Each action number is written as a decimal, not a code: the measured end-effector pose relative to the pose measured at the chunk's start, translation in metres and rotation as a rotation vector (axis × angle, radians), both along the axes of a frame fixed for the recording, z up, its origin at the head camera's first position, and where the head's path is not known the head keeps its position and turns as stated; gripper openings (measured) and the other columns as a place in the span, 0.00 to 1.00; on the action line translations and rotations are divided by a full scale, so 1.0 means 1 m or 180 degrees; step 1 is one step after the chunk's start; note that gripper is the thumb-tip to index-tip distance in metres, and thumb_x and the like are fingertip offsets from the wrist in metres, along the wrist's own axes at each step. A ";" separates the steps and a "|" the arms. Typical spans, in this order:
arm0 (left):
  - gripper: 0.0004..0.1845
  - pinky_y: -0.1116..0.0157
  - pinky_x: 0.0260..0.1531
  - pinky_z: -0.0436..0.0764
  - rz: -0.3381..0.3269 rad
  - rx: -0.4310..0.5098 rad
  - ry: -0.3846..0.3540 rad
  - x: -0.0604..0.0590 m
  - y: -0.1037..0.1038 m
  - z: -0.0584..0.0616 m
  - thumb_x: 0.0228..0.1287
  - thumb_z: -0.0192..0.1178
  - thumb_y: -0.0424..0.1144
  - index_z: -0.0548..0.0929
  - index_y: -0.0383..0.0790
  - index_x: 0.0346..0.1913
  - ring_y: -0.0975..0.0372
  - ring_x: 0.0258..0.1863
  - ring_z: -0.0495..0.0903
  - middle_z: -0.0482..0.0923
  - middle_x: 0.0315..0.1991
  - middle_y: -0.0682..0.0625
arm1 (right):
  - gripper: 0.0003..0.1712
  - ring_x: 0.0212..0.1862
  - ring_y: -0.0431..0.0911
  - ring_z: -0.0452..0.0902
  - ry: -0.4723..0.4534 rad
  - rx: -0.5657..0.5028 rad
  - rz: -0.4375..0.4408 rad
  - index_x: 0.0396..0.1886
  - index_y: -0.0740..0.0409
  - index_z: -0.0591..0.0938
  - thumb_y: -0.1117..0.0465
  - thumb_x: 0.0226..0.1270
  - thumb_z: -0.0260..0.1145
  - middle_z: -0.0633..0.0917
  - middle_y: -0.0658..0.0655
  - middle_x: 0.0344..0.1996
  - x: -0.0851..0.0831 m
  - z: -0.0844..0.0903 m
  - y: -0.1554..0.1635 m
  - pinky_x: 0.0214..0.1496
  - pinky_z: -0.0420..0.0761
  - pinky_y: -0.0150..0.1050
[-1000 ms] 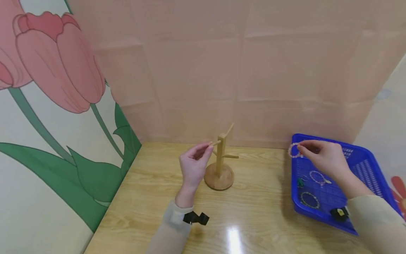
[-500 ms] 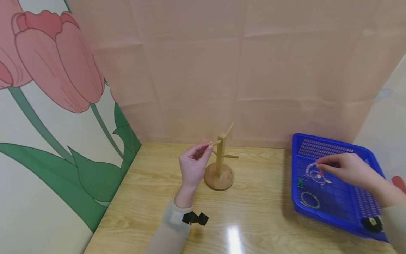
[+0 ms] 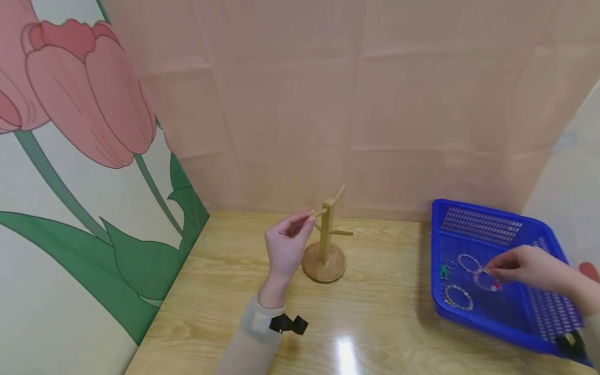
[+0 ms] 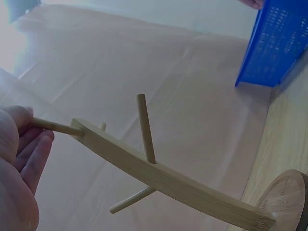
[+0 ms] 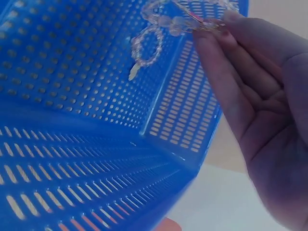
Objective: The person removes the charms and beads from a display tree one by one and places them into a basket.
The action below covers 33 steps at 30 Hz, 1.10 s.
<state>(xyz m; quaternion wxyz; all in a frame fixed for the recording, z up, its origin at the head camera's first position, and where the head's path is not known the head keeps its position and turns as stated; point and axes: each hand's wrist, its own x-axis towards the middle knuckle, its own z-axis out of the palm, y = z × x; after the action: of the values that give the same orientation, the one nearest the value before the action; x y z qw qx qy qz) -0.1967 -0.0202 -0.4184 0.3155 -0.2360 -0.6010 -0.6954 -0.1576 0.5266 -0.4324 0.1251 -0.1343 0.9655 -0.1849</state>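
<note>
Blue perforated plastic basket (image 3: 483, 224) sits at the right end of the pale wooden table (image 3: 375, 323), its far rim close to the pink paper backdrop (image 3: 356, 104) and its near right corner running out of the head view. Bare tabletop lies between the basket and the small wooden peg stand (image 3: 325, 245), which rises from a round base near the back wall; to the left of the stand the table runs up against a panel painted with a pink tulip (image 3: 84, 88), and a wide strip of open wood lies in front of the stand toward the person.

Inside the basket, the right hand (image 3: 527, 268) pinches a pale, translucent beaded bracelet (image 3: 485, 278) between fingertips and thumb. The loop hangs just left of the fingertips, low over the basket floor; whether it touches the floor cannot be told. In the right wrist view its clear, faintly pink round beads (image 5: 163, 21) string off the fingertips, with a smaller ring of beads dangling below. Two more bead bracelets and a small green piece lie on the basket floor to its left, apart from the hand.

At the stand, the left hand (image 3: 283, 245) pinches the tip of the upper left peg (image 4: 53, 126) between thumb and fingers.
</note>
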 end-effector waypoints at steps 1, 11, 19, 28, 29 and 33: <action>0.06 0.66 0.39 0.92 -0.0008 -0.0002 -0.0002 0.000 0.001 0.000 0.66 0.75 0.27 0.92 0.29 0.44 0.52 0.38 0.92 0.92 0.41 0.39 | 0.11 0.35 0.34 0.84 -0.0095 -0.0038 0.0018 0.45 0.57 0.92 0.56 0.81 0.68 0.90 0.43 0.34 0.001 -0.001 0.003 0.33 0.86 0.34; 0.07 0.65 0.38 0.92 0.0068 -0.0049 -0.0010 -0.001 0.001 0.002 0.67 0.75 0.29 0.92 0.29 0.44 0.58 0.37 0.91 0.92 0.41 0.42 | 0.08 0.30 0.36 0.80 -0.0562 -0.0295 0.0225 0.37 0.56 0.91 0.62 0.78 0.69 0.89 0.46 0.29 -0.005 -0.014 0.017 0.29 0.84 0.33; 0.07 0.66 0.38 0.92 0.0020 -0.0037 0.0010 -0.004 0.003 0.004 0.66 0.75 0.28 0.92 0.29 0.45 0.56 0.37 0.91 0.92 0.41 0.40 | 0.02 0.30 0.39 0.82 -0.0573 -0.0014 0.0071 0.39 0.60 0.90 0.66 0.69 0.73 0.89 0.49 0.31 -0.011 -0.013 0.017 0.31 0.87 0.34; 0.07 0.65 0.40 0.92 -0.0060 -0.0031 0.0027 -0.002 0.009 0.006 0.67 0.75 0.27 0.92 0.29 0.45 0.52 0.38 0.92 0.92 0.42 0.40 | 0.07 0.35 0.46 0.86 -0.0432 0.0302 -0.0019 0.40 0.62 0.91 0.71 0.61 0.76 0.90 0.54 0.36 -0.020 -0.019 0.031 0.37 0.92 0.44; 0.07 0.66 0.39 0.92 -0.0062 -0.0033 0.0027 -0.002 0.009 0.006 0.67 0.75 0.27 0.92 0.29 0.45 0.52 0.38 0.92 0.92 0.42 0.40 | 0.07 0.35 0.47 0.86 -0.0388 0.0331 -0.0012 0.39 0.62 0.91 0.72 0.61 0.75 0.90 0.54 0.35 -0.021 -0.020 0.033 0.37 0.92 0.45; 0.07 0.65 0.39 0.92 -0.0073 -0.0023 0.0017 -0.001 0.011 0.007 0.66 0.75 0.27 0.92 0.29 0.45 0.51 0.38 0.92 0.92 0.42 0.40 | 0.07 0.36 0.53 0.87 -0.0162 0.0540 0.0018 0.37 0.64 0.91 0.74 0.59 0.73 0.90 0.57 0.34 -0.022 -0.019 0.041 0.38 0.91 0.54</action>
<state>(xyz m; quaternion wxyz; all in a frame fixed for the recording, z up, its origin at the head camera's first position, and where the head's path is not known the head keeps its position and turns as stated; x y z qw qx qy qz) -0.1975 -0.0096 -0.4117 0.3083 -0.2458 -0.5999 -0.6962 -0.1796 0.5676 -0.4513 0.1610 -0.1212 0.9738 -0.1054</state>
